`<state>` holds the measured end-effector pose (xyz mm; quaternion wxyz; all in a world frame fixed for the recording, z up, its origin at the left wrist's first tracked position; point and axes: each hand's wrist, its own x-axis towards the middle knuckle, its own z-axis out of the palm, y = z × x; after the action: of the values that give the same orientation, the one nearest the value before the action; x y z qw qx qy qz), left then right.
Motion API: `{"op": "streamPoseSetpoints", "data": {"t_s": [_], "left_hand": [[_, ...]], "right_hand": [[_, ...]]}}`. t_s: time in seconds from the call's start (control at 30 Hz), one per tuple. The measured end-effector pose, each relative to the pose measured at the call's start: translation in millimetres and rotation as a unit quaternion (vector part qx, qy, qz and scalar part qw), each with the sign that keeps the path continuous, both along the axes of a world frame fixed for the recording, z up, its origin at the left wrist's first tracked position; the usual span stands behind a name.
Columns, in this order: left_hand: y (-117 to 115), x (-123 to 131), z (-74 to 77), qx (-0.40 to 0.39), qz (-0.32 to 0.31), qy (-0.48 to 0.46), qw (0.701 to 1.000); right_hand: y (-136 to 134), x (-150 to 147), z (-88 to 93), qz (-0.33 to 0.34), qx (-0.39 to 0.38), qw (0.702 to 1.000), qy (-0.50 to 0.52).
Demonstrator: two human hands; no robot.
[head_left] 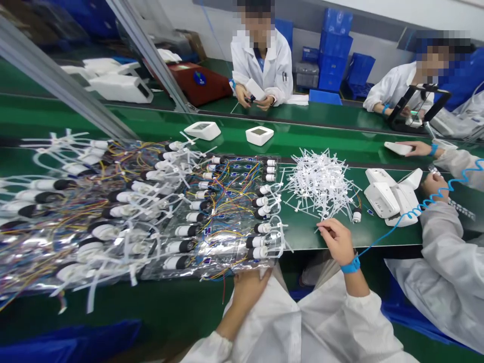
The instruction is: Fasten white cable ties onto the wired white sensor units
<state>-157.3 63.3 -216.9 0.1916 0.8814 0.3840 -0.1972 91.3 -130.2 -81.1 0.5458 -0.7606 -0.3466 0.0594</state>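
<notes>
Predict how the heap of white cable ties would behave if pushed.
The white cable ties would probably shift as a tangle, since they cross at many angles. Each is likely light and springy, being thin yet mostly straight.

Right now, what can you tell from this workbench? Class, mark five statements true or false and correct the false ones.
1. A blue wristband circles the right wrist. True.
2. The left hand rests on the cable-tie pile. False: it is at the near edge of the bagged wired parts.
3. The right hand is beside that pile. True.
4. The coiled cord is red. False: blue.
</notes>
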Motion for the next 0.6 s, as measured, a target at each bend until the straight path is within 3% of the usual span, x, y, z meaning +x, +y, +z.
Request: {"op": "streamPoseSetpoints", "data": {"t_s": [0.23,0.47,0.6], "left_hand": [[-2,-7,-13.9,0.038,-0.001,-0.023,0.999],[-4,-13,-25.6,0.064,0.011,-0.083,0.994],[-2,-16,-20.3,0.047,0.000,-0.187,0.981]], "right_hand": [[-14,-7,-9.1,-0.041,0.150,0.987,0.051],[-12,-8,-8.2,-0.032,0.173,0.984,0.040],[-25,-12,-7.5,-0.045,0.214,0.975,0.029]]}}
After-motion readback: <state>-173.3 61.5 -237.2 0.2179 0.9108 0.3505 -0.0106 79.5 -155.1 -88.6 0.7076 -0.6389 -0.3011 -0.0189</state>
